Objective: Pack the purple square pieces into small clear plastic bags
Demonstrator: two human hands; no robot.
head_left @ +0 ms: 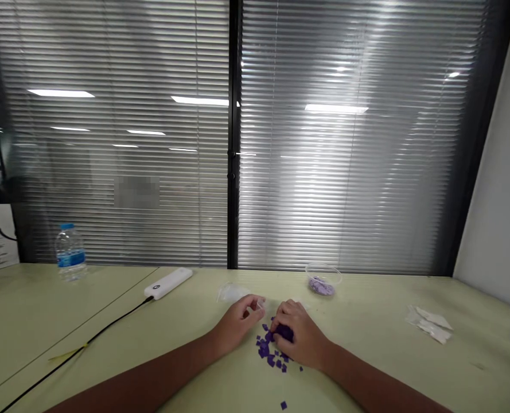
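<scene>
Curling round a dark purple clump (285, 332), the person's right hand (302, 335) seems to have only part of the work gathered, since plenty of loose purple squares (263, 349) lie scattered between the hands and one stray square (284, 405) sits nearer the body. The left hand (240, 321) pinches a small whitish piece (260, 304), too tiny to identify from where I'm standing, and those right fingers hide how much they hold.
</scene>
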